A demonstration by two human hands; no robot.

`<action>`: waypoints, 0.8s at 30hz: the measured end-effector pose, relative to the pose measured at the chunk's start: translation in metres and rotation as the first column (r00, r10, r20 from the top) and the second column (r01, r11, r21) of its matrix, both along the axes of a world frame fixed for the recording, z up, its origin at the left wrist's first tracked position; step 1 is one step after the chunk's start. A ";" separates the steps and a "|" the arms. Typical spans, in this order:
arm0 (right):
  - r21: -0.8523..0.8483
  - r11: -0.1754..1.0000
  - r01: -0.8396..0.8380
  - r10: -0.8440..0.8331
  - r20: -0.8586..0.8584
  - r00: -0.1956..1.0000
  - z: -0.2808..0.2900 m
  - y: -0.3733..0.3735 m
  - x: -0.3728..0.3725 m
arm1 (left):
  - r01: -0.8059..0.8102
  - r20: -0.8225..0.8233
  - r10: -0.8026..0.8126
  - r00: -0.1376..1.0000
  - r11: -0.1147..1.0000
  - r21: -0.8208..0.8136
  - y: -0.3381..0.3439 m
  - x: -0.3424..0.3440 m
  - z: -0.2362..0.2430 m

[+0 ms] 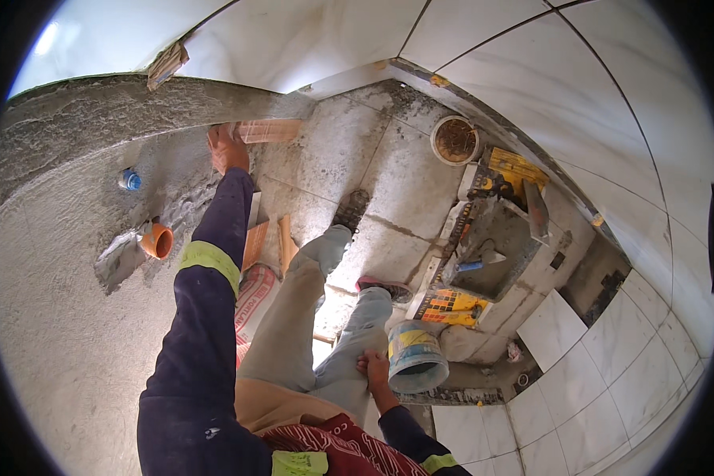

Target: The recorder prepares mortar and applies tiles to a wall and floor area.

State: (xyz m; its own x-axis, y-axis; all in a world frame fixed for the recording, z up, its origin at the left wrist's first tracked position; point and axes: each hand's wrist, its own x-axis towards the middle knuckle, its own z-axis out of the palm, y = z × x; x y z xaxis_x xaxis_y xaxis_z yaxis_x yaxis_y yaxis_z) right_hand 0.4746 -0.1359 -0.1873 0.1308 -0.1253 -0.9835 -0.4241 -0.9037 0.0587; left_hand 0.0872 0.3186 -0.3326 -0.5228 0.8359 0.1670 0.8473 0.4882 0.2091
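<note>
My left hand (227, 149) has its fingers wrapped round the near end of a ridged reddish clay piece (268, 132) at the lower edge of the rough cement ledge (95, 107). My right hand (373, 366) rests with curled fingers against my right thigh; what it holds, if anything, is hidden. Below my left arm's reach, an orange pipe end (157, 240) and a small blue-capped pipe (132, 179) stick out of the rough grey surface. Loose clay offcuts (287, 246) lie beside my left leg.
A white bucket of brown material (454, 140), a mortar tub (508, 254) with a blue-handled trowel (476, 263), yellow boards (452, 305) and a grey bucket (417, 366) stand to my right. A cement bag (250, 293) lies by my left leg. White marbled tiles (579, 397) line the walls.
</note>
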 end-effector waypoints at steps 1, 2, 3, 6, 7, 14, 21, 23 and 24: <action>-0.007 1.000 -0.005 0.005 0.007 1.000 -0.001 0.001 -0.002 | -0.013 -0.042 0.012 0.999 0.999 -0.031 -0.001 -0.003 0.001; -0.013 1.000 -0.010 0.011 0.013 1.000 -0.001 0.002 -0.003 | -0.017 -0.044 0.016 0.999 0.999 -0.030 -0.004 -0.004 0.001; -0.011 1.000 -0.016 0.016 0.011 1.000 -0.001 0.003 -0.004 | -0.033 -0.176 0.012 0.984 0.993 -0.114 -0.008 -0.004 0.001; 0.024 0.999 0.037 -0.038 0.019 0.999 0.001 0.005 -0.002 | -0.066 -0.264 -0.014 0.964 0.955 -0.290 -0.005 0.020 0.009; 0.035 0.999 0.005 -0.006 0.030 1.000 0.001 0.006 -0.001 | -0.097 -0.233 0.007 0.972 0.921 -0.377 -0.004 0.023 0.015; 0.044 0.999 -0.032 0.031 0.023 0.999 -0.003 0.000 0.000 | 0.030 -0.181 -0.080 0.980 0.964 -0.264 -0.019 0.012 -0.001; 0.071 0.996 -0.056 0.051 0.072 0.996 0.004 0.004 0.012 | -0.081 0.007 0.081 0.997 0.996 -0.038 -0.022 0.010 -0.034; 0.101 0.995 -0.027 0.020 0.072 0.997 0.011 0.012 0.014 | -0.110 0.171 0.108 0.979 0.994 0.007 -0.021 -0.002 -0.050; 0.108 0.994 -0.025 0.016 0.082 0.997 0.014 0.015 0.015 | -0.040 0.226 0.064 0.972 0.993 -0.111 -0.020 -0.006 -0.053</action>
